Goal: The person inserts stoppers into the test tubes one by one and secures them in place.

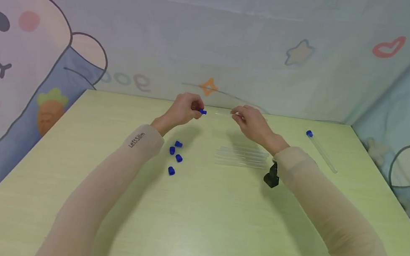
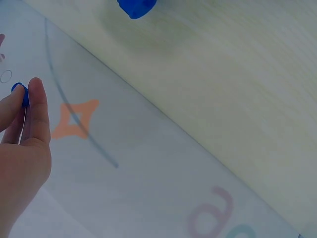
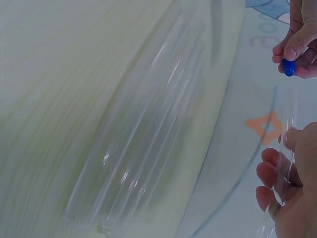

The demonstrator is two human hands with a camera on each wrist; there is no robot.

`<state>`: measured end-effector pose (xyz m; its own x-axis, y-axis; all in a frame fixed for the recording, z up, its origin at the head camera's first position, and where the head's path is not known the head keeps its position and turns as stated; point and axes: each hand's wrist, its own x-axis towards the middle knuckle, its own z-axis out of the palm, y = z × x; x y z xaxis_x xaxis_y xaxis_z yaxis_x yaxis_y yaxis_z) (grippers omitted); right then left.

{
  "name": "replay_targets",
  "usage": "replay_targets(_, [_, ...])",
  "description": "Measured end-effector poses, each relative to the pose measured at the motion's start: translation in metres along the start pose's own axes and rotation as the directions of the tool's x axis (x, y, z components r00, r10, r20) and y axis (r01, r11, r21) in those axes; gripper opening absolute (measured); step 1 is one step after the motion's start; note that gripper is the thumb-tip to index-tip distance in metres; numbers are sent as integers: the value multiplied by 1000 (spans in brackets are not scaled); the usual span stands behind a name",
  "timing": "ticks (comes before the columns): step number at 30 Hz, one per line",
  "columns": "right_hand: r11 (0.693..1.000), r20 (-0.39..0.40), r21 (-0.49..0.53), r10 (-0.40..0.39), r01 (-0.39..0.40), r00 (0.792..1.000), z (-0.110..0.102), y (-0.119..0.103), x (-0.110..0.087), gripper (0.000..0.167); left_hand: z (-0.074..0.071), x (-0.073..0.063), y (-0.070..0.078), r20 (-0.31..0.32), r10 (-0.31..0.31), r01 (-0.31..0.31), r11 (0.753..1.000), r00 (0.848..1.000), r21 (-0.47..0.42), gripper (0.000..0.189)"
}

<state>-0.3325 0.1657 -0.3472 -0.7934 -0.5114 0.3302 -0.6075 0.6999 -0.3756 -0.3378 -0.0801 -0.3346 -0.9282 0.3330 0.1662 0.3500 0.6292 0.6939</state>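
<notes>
Through my head camera I have both hands raised above the surface (image 1: 198, 220), close to its far edge. My left hand (image 1: 183, 108) pinches a blue cap (image 1: 202, 111) between thumb and fingers, the narrow end of the cap facing right. My right hand (image 1: 250, 122) pinches a clear tube (image 3: 293, 111) between thumb and curled fingers, and its free end points toward the cap. From the right wrist I can see a gap between cap and tube; they are near but apart.

Below the left hand, four loose caps (image 1: 178, 158) lie scattered on the surface, left of its middle. Below the right hand, several bare tubes (image 1: 241, 157) lie side by side, roughly parallel to the far edge. Near the right edge rests a capped tube (image 1: 323, 152), lying at a slant with its blue end toward the far edge. A black piece (image 1: 271, 178) shows beside the right sleeve (image 1: 319, 191); I cannot tell whether it touches the surface. A printed cloth (image 1: 215, 40) hangs behind the far edge.
</notes>
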Motion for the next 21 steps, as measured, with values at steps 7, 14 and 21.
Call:
replay_targets(7, [1000,9,2,3,-3,1000,1,-2,0,24,2,1,3,7,8,-8,1000,1000,-7,13])
replay_targets(14, [1000,17,12,8,-9,1000,2,-4,0,24,4,2,6,20,19,-18,1000,1000,-11,14])
replay_targets(21, [1000,17,2,-16,16,1000,3,-5,0,24,5,2,9,28,26,-26,1000,999,3,13])
